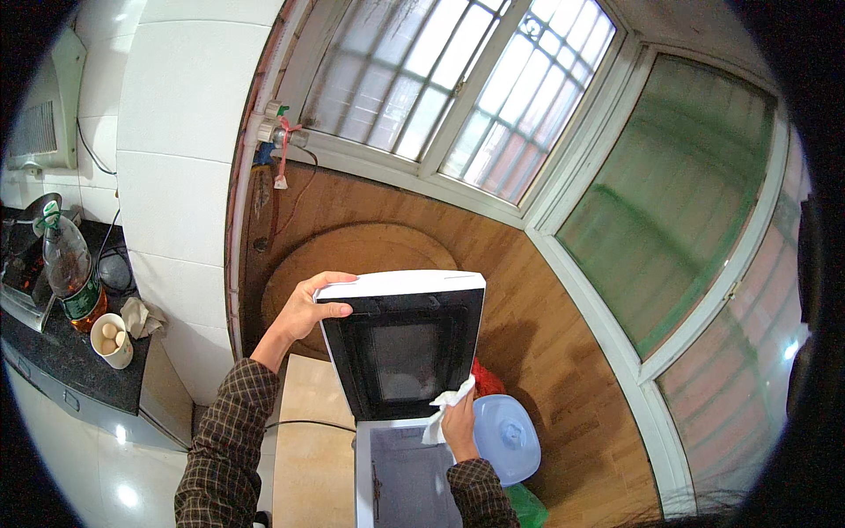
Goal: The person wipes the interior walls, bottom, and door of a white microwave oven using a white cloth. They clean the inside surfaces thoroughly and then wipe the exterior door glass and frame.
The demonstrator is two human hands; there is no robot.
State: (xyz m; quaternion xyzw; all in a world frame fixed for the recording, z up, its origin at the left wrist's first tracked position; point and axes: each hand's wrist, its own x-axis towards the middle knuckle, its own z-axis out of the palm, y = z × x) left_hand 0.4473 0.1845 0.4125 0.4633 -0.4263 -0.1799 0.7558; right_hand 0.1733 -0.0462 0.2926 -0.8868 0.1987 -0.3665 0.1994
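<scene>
A black inner door panel with a framed window, edged in white, stands raised; it looks like a microwave oven's door (403,356). My left hand (310,313) grips its upper left corner, thumb on the black face and fingers over the white edge. Below the door lies the appliance's grey body (409,475), cut off by the bottom of the picture. My right hand (460,422) holds a crumpled white cloth or tissue (452,396) at the door's lower right edge. The cloth partly covers the corner there.
Right of the appliance are a blue plastic lid (507,439), a red bag (487,379) and a green bag (526,507). A pale wooden surface (313,455) with a black cable lies left. The dark counter (56,366) carries a bottle (72,277) and a cup of eggs (112,340).
</scene>
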